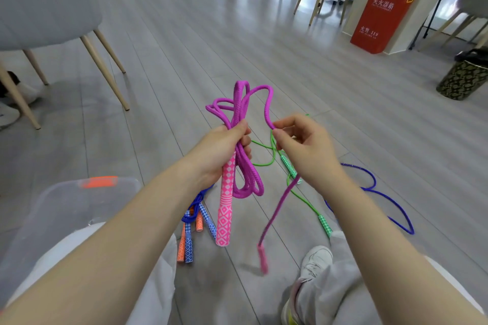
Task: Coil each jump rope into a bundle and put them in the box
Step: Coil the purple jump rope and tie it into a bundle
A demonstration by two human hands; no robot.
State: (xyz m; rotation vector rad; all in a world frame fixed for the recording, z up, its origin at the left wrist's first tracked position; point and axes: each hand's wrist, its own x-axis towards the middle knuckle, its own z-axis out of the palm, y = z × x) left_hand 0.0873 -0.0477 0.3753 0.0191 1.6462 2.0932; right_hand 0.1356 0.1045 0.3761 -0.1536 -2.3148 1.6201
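The left hand (pixel 224 150) is closed around the purple jump rope (pixel 239 113), clamping several folded loops against the upper end of one pink patterned handle (pixel 224 208), which hangs down below the fist. The right hand (pixel 303 145) pinches the free run of the same rope between thumb and fingertips, just beside the bundle; from there the tail drops to the second pink handle (pixel 262 258), blurred and dangling above the floor.

The step in hand looks like the final wraps of this coil. To do it well, the left grip should stay firm so the loops do not slide apart, while the right hand lays each new turn to match the length of the loops already there (uneven loops make a bundle that springs open). The last stretch is best wound around the middle of the coil, so the loose handle ends up tucked alongside the first.

The clear box (pixel 66 206) sits on the floor at the left, close by the knee. A green rope (pixel 306 200), a blue rope (pixel 383 198) and a blue and orange pair (pixel 194 227) lie on the floor
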